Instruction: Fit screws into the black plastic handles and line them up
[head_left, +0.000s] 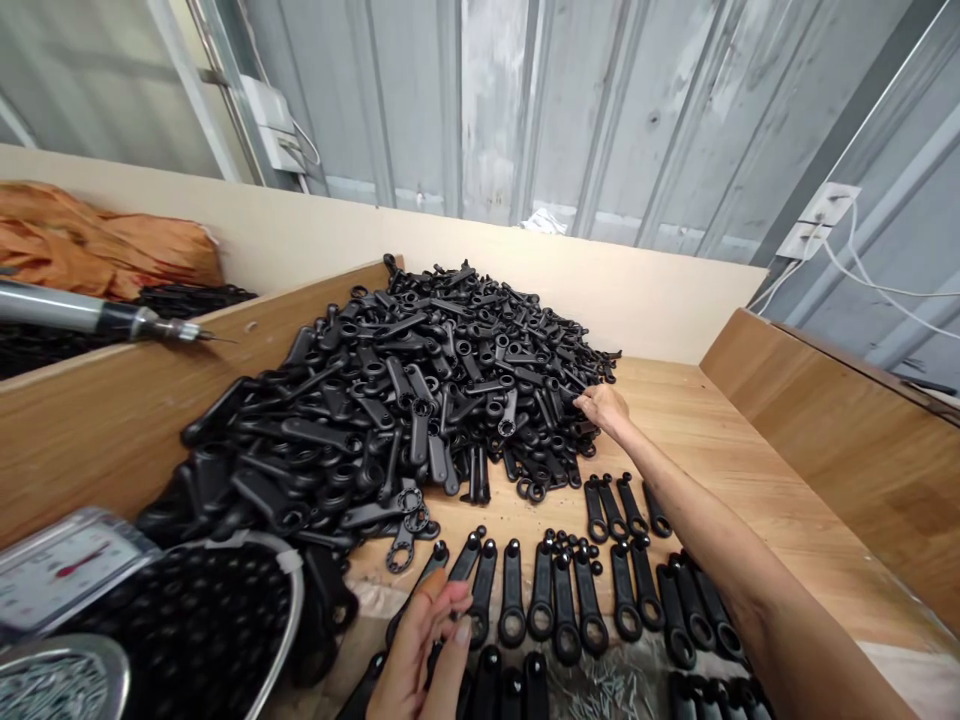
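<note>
A large heap of black moulded ring-ended handles [405, 390] covers the wooden bench top [697, 420]. My right hand [601, 408] rests at the heap's right edge, fingertips on the parts. Below the heap, neat rows of the same handles [570, 600] lie side by side, ring ends toward me. My left hand [424, 650] is at the bottom of the view beside those rows, fingers curled around a black handle [429, 572] that they partly hide. A loose, spoked black ring part [401, 548] lies at the heap's foot.
A dial scale [64, 570] and a steel basin of black parts [195, 630] stand at lower left, with a bowl of screws [64, 680] in front. An electric screwdriver [90, 312] lies beyond the wooden side board [142, 400]. A wooden panel [832, 440] bounds the right side.
</note>
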